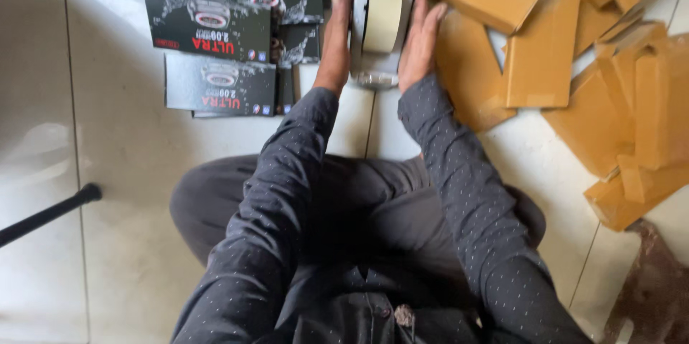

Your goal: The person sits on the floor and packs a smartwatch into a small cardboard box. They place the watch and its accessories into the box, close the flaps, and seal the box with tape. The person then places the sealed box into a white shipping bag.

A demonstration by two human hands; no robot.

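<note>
A grey plastic tape dispenser [380, 25] stands on the pale tiled floor [136, 172], near the far edge of the view. It carries a roll of cream-coloured tape [382, 17], smooth and cylindrical. The left hand [337, 35] lies flat against the dispenser's left side, fingers extended forward. The right hand [421, 35] presses flat against its right side, so both hands clasp the dispenser between their palms. Both forearms, in dark dotted sleeves, reach straight forward. Flat black glossy boxes [215, 50] lie just left. Brown cardboard packets [545, 50], matte and rectangular, are piled to the right.
</note>
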